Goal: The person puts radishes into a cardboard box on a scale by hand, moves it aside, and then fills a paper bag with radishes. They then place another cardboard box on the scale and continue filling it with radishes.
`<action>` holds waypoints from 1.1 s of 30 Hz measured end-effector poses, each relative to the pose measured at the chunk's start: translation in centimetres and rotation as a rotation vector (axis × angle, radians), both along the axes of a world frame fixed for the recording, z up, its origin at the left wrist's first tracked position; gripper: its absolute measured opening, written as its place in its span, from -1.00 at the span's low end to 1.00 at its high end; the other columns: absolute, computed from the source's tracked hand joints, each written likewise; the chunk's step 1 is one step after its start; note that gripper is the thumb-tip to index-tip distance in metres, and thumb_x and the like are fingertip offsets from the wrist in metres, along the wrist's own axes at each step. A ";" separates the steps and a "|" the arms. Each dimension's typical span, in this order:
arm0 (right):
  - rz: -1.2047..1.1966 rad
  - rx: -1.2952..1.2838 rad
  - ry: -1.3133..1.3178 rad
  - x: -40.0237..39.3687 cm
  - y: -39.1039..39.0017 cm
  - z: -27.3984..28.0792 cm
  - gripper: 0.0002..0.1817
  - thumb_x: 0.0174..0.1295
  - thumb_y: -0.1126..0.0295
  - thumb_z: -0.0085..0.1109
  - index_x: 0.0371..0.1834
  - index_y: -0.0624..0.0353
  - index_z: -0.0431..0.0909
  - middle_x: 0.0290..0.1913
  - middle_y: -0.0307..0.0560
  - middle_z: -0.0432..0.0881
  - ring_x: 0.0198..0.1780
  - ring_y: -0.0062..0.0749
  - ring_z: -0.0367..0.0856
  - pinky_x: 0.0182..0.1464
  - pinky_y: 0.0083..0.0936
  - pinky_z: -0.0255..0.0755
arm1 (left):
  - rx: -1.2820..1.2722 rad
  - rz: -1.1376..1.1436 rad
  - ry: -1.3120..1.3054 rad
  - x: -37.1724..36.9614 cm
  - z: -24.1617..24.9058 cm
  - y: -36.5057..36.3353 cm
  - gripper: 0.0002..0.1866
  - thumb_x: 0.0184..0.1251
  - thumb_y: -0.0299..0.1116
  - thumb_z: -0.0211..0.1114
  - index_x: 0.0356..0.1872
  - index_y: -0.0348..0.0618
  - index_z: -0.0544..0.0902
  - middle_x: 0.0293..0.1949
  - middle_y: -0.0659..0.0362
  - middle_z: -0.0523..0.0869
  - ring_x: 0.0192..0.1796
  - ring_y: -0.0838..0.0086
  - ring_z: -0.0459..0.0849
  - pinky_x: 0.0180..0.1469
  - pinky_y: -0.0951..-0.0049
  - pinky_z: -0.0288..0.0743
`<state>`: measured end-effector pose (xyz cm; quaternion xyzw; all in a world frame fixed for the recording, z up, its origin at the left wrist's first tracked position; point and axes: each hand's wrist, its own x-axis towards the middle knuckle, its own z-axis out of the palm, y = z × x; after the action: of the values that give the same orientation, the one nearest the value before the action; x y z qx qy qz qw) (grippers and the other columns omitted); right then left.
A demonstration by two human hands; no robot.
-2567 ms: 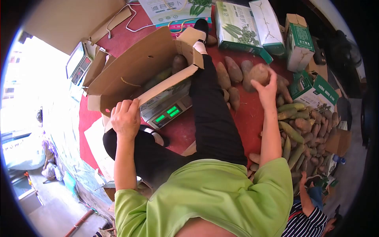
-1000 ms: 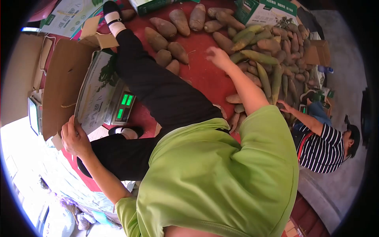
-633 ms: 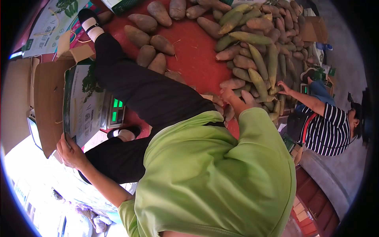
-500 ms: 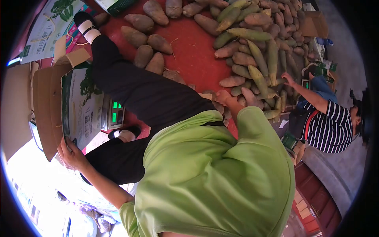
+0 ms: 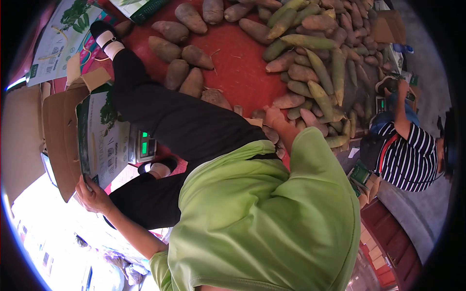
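Note:
My left hand (image 5: 94, 198) grips the lower edge of an open printed carton (image 5: 104, 138), fingers curled at its corner. The carton has a green-and-white side with a leafy picture and stands tilted over a scale (image 5: 144, 145) with a lit green display. My right hand (image 5: 274, 118) is beside my hip at the near edge of a heap of radishes (image 5: 302, 72); its fingers are mostly hidden. Close by it lie a reddish radish (image 5: 289, 101) and a strip of cardboard (image 5: 255, 121).
Several brown radishes (image 5: 196, 56) lie on the red floor covering (image 5: 242, 63) past my leg (image 5: 170, 106). Another printed carton (image 5: 58, 43) lies at upper left. On the right, a person in a striped top (image 5: 407, 162) sits by a second scale (image 5: 380, 104).
The carton and my left hand have shifted slightly right and down. My right hand has barely moved. The other person's hand has drawn back from the heap towards their scale.

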<state>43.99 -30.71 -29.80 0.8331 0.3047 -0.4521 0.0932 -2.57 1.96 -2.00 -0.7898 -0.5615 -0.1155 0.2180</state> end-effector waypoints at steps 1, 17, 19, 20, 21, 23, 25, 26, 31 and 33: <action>0.102 0.018 -0.101 -0.5 0.3 0.2 -0.51 0.12 0.18 0.21 0.15 0.03 0.46 0.18 0.07 0.46 0.24 0.00 0.43 0.16 -0.19 0.39 | 0.017 -0.035 0.000 0.1 0.1 0.0 -0.86 0.31 -0.31 0.26 -0.18 -0.04 0.70 -0.29 0.27 0.68 -0.26 0.36 0.67 -0.27 0.35 0.50; 0.425 -0.121 -0.023 -2.6 4.2 -1.0 -0.51 0.19 0.00 0.06 0.13 -0.02 0.44 0.19 -0.02 0.43 0.27 -0.05 0.35 0.14 0.00 0.34 | -0.027 -0.038 -0.076 1.0 0.8 -0.3 -0.76 0.11 -0.47 0.29 -0.17 0.03 0.69 -0.31 0.22 0.66 -0.23 0.27 0.64 -0.17 0.27 0.50; 0.437 -0.098 -0.052 -1.2 3.3 -2.2 -0.52 0.19 0.02 0.08 0.12 0.00 0.43 0.18 0.00 0.43 0.25 -0.03 0.36 0.13 -0.01 0.36 | -0.004 -0.055 -0.058 0.9 0.8 -0.2 -0.74 0.07 -0.47 0.30 -0.17 0.04 0.69 -0.30 0.24 0.65 -0.22 0.30 0.63 -0.17 0.31 0.49; 0.352 -0.019 -0.110 -0.3 2.5 -3.6 -0.53 0.14 0.10 0.17 0.10 0.02 0.42 0.16 0.02 0.43 0.23 0.00 0.37 0.13 -0.03 0.38 | -0.018 -0.042 -0.077 0.9 0.8 -0.2 -0.73 0.06 -0.47 0.31 -0.16 0.05 0.69 -0.31 0.25 0.65 -0.22 0.31 0.63 -0.18 0.31 0.48; 0.266 0.062 -0.167 0.0 2.7 -4.3 -0.52 0.10 0.18 0.26 0.09 0.03 0.41 0.14 0.03 0.43 0.22 0.03 0.38 0.12 -0.06 0.41 | -0.023 -0.025 -0.077 1.0 0.9 -0.3 -0.73 0.06 -0.47 0.31 -0.17 0.05 0.69 -0.31 0.26 0.65 -0.22 0.32 0.63 -0.18 0.31 0.47; 0.227 0.133 -0.185 0.0 6.0 1.7 -0.49 0.03 0.27 0.32 0.08 0.04 0.40 0.13 0.05 0.43 0.20 0.04 0.38 0.13 -0.08 0.41 | -0.030 -0.027 -0.099 1.3 1.3 -0.4 -0.74 0.07 -0.46 0.31 -0.18 0.05 0.68 -0.32 0.28 0.65 -0.21 0.35 0.63 -0.19 0.32 0.45; 0.107 0.273 -0.218 0.4 8.1 3.4 -0.33 -0.18 0.45 0.46 0.09 0.06 0.38 0.10 0.08 0.43 0.18 0.09 0.38 0.15 -0.12 0.40 | -0.040 0.002 -0.081 1.3 1.6 -0.4 -0.75 0.07 -0.45 0.31 -0.19 0.05 0.68 -0.32 0.29 0.64 -0.21 0.37 0.63 -0.20 0.32 0.44; 0.123 0.283 -0.215 1.0 8.9 3.4 -0.33 -0.18 0.45 0.46 0.09 0.06 0.38 0.10 0.08 0.43 0.18 0.09 0.38 0.15 -0.12 0.40 | -0.046 0.018 -0.078 1.4 1.6 -0.5 -0.76 0.07 -0.44 0.31 -0.19 0.05 0.69 -0.33 0.29 0.64 -0.21 0.37 0.63 -0.21 0.33 0.44; 0.064 0.937 -0.246 2.4 17.1 6.8 -0.32 -0.13 0.46 0.41 0.15 0.15 0.35 0.09 0.11 0.43 0.16 0.12 0.37 0.17 -0.16 0.31 | -0.044 0.007 -0.085 1.7 2.2 -0.5 -0.79 0.07 -0.44 0.32 -0.23 0.03 0.69 -0.35 0.30 0.62 -0.24 0.39 0.62 -0.25 0.34 0.43; 0.074 1.200 -0.247 1.9 21.7 10.1 -0.32 -0.14 0.50 0.42 0.15 0.19 0.36 0.08 0.07 0.45 0.12 0.03 0.42 0.15 -0.25 0.32 | -0.042 0.001 -0.093 1.5 2.2 -0.5 -0.80 0.06 -0.43 0.32 -0.24 0.02 0.68 -0.36 0.30 0.62 -0.25 0.39 0.61 -0.25 0.34 0.43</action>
<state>45.89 -8.98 -19.75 0.7755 0.5216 -0.0985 -0.3419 -1.06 1.48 0.20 -0.7876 -0.5739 -0.1401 0.1754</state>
